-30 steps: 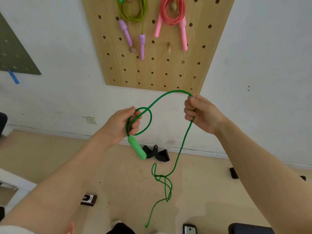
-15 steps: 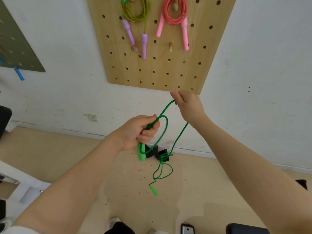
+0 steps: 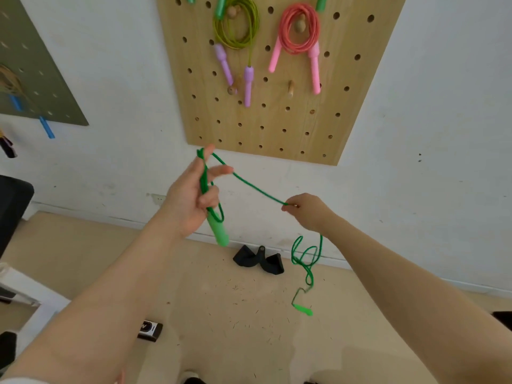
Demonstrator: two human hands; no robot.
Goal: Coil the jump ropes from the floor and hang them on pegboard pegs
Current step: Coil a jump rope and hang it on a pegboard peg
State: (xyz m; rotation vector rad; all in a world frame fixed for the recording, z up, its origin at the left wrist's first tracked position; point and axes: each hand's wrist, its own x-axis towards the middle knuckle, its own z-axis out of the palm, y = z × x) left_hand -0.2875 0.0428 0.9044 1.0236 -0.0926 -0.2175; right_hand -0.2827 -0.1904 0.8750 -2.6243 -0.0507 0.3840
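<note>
A green jump rope stretches between my two hands in front of the wall. My left hand holds a loop of it, with the cord round the raised fingers and one green handle hanging below the palm. My right hand pinches the cord further along; the rest dangles in tangled loops down to the second green handle above the floor. The wooden pegboard above carries a coiled yellow-green rope with purple handles and a coiled pink rope. A bare wooden peg sticks out between them.
A black strap-like object lies on the beige floor by the wall. A small black-and-white item lies on the floor at lower left. A dark green board hangs on the wall at left.
My right hand has dropped from near the pegboard's lower edge and moved right, drawing the cord out. My left hand has risen with fingers spread through the loop. The dangling handle swung right.
</note>
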